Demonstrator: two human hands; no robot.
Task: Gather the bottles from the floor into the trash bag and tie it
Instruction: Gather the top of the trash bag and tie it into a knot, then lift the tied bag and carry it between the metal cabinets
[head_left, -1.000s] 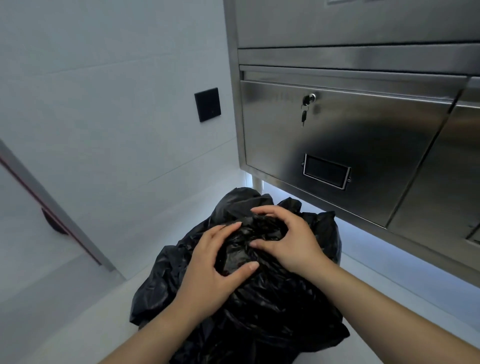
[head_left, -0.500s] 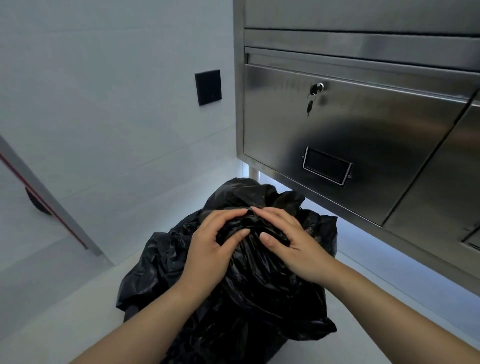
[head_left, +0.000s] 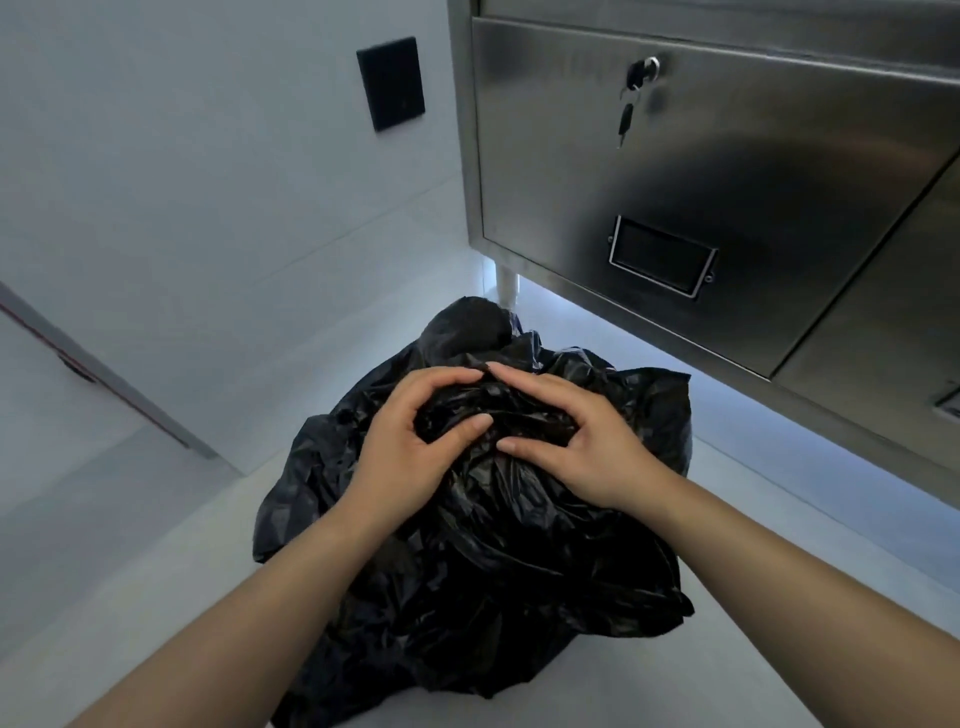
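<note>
A bulging black trash bag (head_left: 483, 561) sits on the pale floor in the middle of the view. My left hand (head_left: 410, 452) and my right hand (head_left: 582, 441) meet on top of it, fingers curled around a bunched wad of the bag's plastic, fingertips almost touching. A loose fold of the bag sticks up behind the hands. No bottles are visible; the bag's contents are hidden.
A stainless steel cabinet (head_left: 727, 171) with a key (head_left: 626, 117) in its lock overhangs the bag at the right, standing on a short leg (head_left: 506, 283). A white wall with a black switch plate (head_left: 390, 83) lies to the left, with a door edge (head_left: 104, 379) lower left.
Both hands have drawn closer together on the bag's top, gathering more plastic between them. The view has dipped lower and nearer to the bag.
</note>
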